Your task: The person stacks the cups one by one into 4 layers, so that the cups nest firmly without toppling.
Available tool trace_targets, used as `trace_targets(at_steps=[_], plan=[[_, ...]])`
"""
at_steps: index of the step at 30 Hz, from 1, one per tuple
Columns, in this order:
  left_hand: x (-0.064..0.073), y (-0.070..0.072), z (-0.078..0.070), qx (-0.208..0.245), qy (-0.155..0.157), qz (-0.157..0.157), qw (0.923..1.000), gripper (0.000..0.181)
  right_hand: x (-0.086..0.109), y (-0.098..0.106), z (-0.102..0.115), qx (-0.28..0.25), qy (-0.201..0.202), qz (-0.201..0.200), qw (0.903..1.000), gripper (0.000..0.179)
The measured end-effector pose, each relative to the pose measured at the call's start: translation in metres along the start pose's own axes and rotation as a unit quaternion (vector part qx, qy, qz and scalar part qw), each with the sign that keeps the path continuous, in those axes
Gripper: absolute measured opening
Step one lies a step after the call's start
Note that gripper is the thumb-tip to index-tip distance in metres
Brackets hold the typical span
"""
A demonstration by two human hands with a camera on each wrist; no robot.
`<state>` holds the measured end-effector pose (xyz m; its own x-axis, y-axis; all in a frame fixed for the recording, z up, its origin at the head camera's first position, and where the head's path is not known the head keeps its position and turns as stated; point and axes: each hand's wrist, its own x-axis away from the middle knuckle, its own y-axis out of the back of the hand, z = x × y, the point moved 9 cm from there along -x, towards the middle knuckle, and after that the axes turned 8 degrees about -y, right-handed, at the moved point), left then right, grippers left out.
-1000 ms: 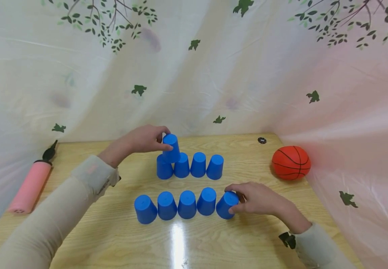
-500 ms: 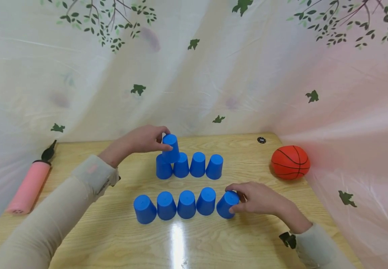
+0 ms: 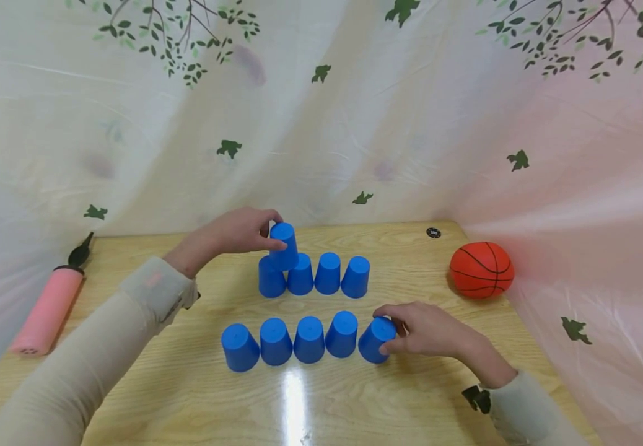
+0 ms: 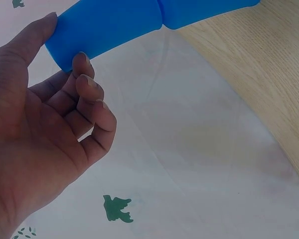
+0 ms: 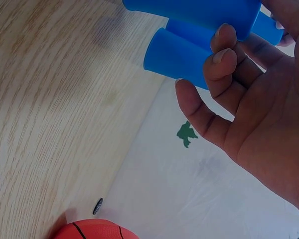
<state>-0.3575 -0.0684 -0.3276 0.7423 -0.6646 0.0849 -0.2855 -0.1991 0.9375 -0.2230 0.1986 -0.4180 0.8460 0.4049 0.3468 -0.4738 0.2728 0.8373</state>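
Observation:
Between thumb and fingers, my left hand pinches an upside-down blue cup. That cup sits above the two leftmost cups of the back row; in the left wrist view its rim touches a cup below. The back row has several upside-down blue cups, the rightmost cup among them. Nearer me runs a front row of several more, starting with a left-end cup. My right hand grips the right-end cup of this row, which stands on the table.
A red ball with black lines lies at the table's right edge, near a small black chip. On the left lies a pink hand pump with a black nozzle. A pale curtain hangs behind the wooden table.

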Motion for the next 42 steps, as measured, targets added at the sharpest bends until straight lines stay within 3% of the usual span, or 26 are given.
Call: trace_targets(at_steps=[20, 42], plan=[[-0.0001, -0.0001, -0.0008, 0.009, -0.003, 0.008, 0.9999, 0.059, -0.002, 0.0017, 0.0038, 0.002, -0.013, 0.001, 0.9999, 0.064], [0.0, -0.0039, 0.0011, 0.016, -0.003, 0.019, 0.9997, 0.06, -0.0003, 0.0006, 0.0043, -0.005, -0.009, -0.004, 0.9999, 0.054]])
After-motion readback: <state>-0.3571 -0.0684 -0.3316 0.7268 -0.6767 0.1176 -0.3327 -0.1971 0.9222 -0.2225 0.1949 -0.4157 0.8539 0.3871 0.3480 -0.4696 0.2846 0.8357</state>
